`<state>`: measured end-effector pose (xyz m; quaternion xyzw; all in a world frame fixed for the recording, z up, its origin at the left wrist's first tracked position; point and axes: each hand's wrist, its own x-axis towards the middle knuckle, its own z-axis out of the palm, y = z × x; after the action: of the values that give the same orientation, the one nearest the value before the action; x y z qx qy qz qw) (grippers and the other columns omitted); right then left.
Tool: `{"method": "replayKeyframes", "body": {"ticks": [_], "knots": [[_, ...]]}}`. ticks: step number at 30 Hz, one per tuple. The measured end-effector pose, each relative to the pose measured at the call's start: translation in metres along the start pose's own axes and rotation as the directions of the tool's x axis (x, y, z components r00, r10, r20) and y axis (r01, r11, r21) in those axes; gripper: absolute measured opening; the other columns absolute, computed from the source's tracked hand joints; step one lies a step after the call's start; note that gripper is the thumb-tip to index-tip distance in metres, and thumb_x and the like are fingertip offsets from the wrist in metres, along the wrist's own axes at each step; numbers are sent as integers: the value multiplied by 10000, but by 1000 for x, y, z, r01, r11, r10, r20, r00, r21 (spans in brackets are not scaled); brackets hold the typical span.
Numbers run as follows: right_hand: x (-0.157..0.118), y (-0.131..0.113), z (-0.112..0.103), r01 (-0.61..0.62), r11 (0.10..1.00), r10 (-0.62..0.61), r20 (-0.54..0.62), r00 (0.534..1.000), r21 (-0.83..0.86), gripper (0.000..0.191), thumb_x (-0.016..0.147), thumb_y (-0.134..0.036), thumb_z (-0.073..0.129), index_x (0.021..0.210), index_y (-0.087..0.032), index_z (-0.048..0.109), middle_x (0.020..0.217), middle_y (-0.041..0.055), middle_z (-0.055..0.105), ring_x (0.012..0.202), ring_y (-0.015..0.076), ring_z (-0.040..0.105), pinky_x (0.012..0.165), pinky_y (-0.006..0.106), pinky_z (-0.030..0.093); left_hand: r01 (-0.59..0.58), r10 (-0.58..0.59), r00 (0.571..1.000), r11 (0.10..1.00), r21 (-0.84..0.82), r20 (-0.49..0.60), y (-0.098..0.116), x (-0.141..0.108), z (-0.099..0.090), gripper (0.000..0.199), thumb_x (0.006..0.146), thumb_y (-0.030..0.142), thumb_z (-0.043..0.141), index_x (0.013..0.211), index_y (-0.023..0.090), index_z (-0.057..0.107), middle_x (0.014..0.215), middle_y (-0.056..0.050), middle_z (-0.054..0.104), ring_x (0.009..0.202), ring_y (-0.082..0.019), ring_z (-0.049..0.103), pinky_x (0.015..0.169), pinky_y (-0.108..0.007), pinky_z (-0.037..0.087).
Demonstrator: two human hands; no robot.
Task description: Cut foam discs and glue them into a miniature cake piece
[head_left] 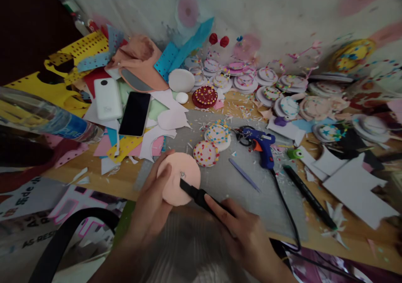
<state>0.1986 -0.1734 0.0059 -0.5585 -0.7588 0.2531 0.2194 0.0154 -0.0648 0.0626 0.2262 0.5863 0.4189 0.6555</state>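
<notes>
My left hand [150,197] is closed on a peach-coloured round disc [169,190], its thumb on the face and the other fingers partly hidden behind it. A small dark ring mark with a dot shows near the disc's middle. In my right hand [240,228] is a black pen-shaped tool [204,199], with the forefinger laid along it. The tool's flat dark tip lies over the disc beside the mark; whether it touches, I cannot tell. Just beyond are two small dotted round pieces, a pink one [206,153] and a white one [217,134].
A blue glue gun [262,144], tweezers [244,174] and a black pen [309,197] lie on the right side of the grey mat [273,207]. At left are a phone [135,114], power bank [107,98] and bottle [63,119]. Several decorated small hats [245,81] line the back.
</notes>
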Motion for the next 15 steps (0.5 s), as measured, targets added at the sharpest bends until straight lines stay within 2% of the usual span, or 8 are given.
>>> {"method": "replayKeyframes", "body": {"ticks": [3,9,12,15], "knots": [[1,4,-8,13,1000,-14,55,998,7,542,968,-159,394,1496,-279,374,907,64,632,704,164,649,595,253,535,87,-87,993,996,0,76,4,1,-4,509,798,423,712,1272,286,588,1364,-64,587,1118,-267,639,758,-256,583],[-2,6,-13,18,996,-26,83,996,90,542,979,-161,388,1504,-289,342,922,57,629,720,157,654,614,252,534,123,-123,987,992,8,106,9,10,-15,482,786,398,725,1231,237,635,1282,-90,646,1129,-266,636,732,-224,570],[-11,16,-15,13,998,-15,24,1000,68,517,998,-183,380,1504,-281,335,910,51,625,713,147,657,598,238,524,28,-29,999,999,23,41,17,19,-22,470,766,393,742,1197,220,667,1273,-84,660,1174,-256,613,795,-215,559],[-16,33,-14,-85,990,75,-95,993,-110,496,1012,-236,395,1505,-261,345,909,59,620,715,162,649,611,262,531,-107,108,994,991,81,-6,22,24,-25,512,695,389,802,1162,212,690,1187,-92,707,1098,-266,657,769,-237,570]]}}
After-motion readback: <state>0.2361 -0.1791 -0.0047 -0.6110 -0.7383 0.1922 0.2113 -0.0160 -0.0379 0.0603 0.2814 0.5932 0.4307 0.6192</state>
